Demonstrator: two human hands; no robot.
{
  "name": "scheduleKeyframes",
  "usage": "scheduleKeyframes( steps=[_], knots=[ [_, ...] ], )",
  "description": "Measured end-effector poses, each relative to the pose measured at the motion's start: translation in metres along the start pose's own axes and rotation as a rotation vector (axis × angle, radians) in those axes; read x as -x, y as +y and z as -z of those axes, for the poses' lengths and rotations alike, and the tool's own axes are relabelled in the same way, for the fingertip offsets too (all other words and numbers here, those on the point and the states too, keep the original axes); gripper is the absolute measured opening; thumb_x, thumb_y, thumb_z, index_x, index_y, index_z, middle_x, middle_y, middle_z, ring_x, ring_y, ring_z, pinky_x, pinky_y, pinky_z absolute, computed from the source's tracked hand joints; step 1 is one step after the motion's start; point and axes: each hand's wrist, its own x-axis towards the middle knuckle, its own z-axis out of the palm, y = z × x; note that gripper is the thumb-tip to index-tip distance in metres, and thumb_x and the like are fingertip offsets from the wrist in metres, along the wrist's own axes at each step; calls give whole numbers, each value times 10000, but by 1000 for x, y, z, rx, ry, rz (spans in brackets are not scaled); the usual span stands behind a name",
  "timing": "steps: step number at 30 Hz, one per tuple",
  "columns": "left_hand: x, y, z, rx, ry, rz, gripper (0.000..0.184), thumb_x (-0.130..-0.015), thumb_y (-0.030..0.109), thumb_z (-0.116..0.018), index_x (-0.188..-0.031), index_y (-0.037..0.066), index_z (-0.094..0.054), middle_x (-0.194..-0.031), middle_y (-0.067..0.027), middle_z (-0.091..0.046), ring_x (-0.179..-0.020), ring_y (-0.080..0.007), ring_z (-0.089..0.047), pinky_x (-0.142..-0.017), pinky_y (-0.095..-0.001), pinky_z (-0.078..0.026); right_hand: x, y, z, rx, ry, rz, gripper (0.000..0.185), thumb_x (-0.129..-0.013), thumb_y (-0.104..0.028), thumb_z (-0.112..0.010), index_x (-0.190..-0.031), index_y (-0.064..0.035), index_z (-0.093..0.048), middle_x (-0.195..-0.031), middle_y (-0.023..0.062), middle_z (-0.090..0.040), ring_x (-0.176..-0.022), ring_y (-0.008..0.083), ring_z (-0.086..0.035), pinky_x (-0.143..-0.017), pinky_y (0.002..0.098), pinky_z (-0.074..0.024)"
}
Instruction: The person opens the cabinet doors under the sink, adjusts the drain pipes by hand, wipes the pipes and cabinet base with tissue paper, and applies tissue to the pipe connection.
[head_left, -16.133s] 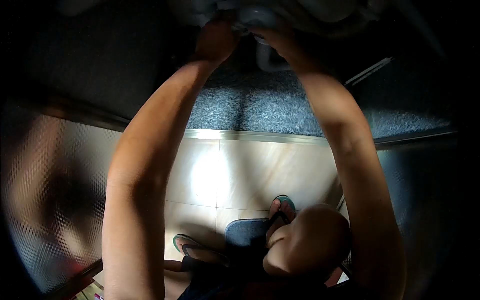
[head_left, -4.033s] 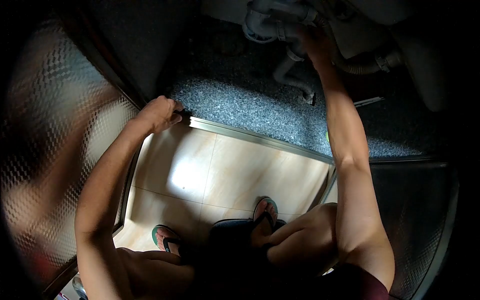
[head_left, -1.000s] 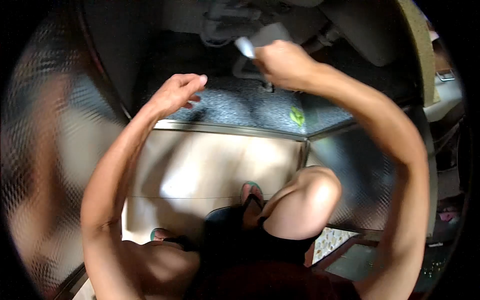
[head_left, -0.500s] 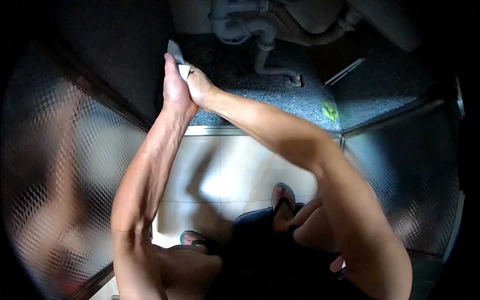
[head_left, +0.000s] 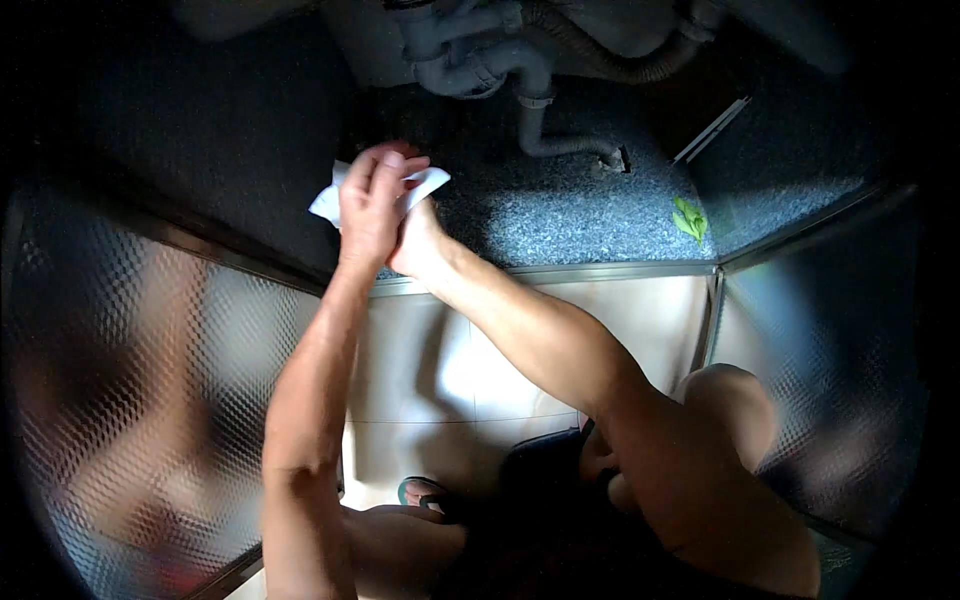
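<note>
A white sheet, tissue or thin cloth, is crumpled between my two hands, its corners sticking out on both sides. My left hand lies over it with the fingers bent and closed. Pressed against the left palm, my right hand grips the sheet from below and the right; its fingers are mostly hidden. Both hands are raised at the front left of a speckled grey cabinet floor.
Grey drain pipes and a ribbed hose run at the back, entering a floor hole. Green leaves lie at the right. Thin white strips lean behind them. Textured doors stand open at both sides.
My hands have shifted slightly down and right in view. The left fingers have curled over, and the white sheet now spreads wider at both sides. The view has shifted a little.
</note>
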Motion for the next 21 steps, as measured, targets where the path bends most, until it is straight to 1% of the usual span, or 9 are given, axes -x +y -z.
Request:
scheduleKeyframes(
  steps=[2,3,4,8,10,14,15,18,21],
  knots=[
    [1,-4,8,-784,-142,-377,358,-914,240,-555,-1140,-38,-563,-1053,-225,-633,-961,-330,-636,-836,-372,-494,-29,1,30,146,-13,62,416,-978,-427,-346,-1173,-102,-516,-1142,99,-577,-1042,220,-569,-881,400,-490],
    [4,-6,5,-847,-91,-434,418,-933,296,-527,-1173,-44,-565,-1115,-220,-623,-1025,-285,-622,-888,-361,-471,-28,-5,32,225,72,104,408,-986,-383,-330,-1201,-84,-504,-1145,121,-578,-1045,234,-576,-886,421,-494],
    [8,-9,7,-865,-27,-439,425,-927,292,-542,-1182,-48,-559,-1141,-224,-613,-1049,-283,-611,-894,-364,-476,-49,-15,45,160,221,110,357,-987,-311,-353,-1168,-53,-519,-1122,132,-591,-1012,239,-592,-885,420,-498],
    [25,-5,24,-918,-66,-229,407,-904,266,-591,-1162,-49,-574,-1227,-223,-572,-1057,-302,-608,-869,-370,-502,-106,-90,82,210,203,396,280,-963,-209,-406,-1146,-51,-545,-1158,113,-582,-1065,239,-572,-881,392,-496],
    [30,-2,28,-903,-150,-215,298,-895,211,-597,-1051,-41,-629,-1229,-221,-567,-995,-329,-637,-796,-365,-546,-108,-122,59,-75,52,540,255,-938,-169,-426,-1132,-63,-553,-1179,99,-579,-1101,248,-551,-918,399,-463],
    [35,5,43,-922,-207,-80,268,-894,195,-604,-999,-47,-652,-1238,-227,-562,-983,-312,-651,-788,-355,-559,-113,-158,24,-214,-306,495,219,-895,-112,-478,-1094,-69,-560,-1122,76,-582,-1059,256,-545,-936,406,-423],
    [35,9,43,-990,-206,-122,251,-893,174,-610,-998,-50,-652,-1227,-229,-568,-967,-303,-657,-782,-354,-562,-124,-157,32,-87,-202,505,209,-871,-91,-499,-1070,-66,-557,-1095,75,-570,-1039,259,-534,-931,405,-412],
    [33,4,48,-919,-208,-94,238,-887,152,-621,-1003,-54,-648,-1210,-229,-577,-960,-297,-658,-773,-352,-566,-210,-166,100,564,-327,853,215,-798,-14,-559,-1009,-55,-546,-1047,65,-527,-995,266,-503,-903,403,-400],
    [35,-7,53,-908,-269,-45,234,-882,153,-631,-1003,-47,-651,-1169,-217,-602,-944,-295,-661,-740,-336,-564,-221,-186,98,-4,-145,369,243,-783,33,-569,-1010,-49,-543,-1069,77,-523,-1016,280,-499,-908,408,-399]
  ],
)
